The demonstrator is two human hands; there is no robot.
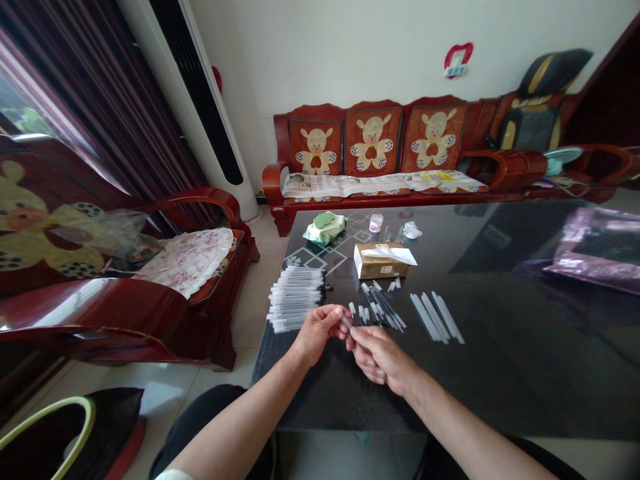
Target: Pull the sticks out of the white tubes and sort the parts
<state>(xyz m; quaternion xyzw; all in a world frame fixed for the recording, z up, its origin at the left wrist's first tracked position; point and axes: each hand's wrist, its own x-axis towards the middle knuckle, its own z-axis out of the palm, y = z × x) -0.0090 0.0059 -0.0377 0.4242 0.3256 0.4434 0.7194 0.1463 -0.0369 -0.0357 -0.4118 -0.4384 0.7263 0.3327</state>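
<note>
My left hand (320, 330) and my right hand (379, 357) meet over the near edge of a dark glossy table (500, 347). Both pinch a small translucent pen part (347, 322) between their fingertips. A stack of assembled white pens (295, 299) lies just beyond my left hand. Loose dark refills and small caps (381, 308) lie past my right hand, with three clear pen barrels (437, 317) to their right.
A brown tissue box (383, 260), a green wet-wipe pack (325, 227) and a small white cup (376, 222) sit farther back. A purple bag (595, 248) lies at the right. Red wooden sofas (380, 150) stand behind and to the left.
</note>
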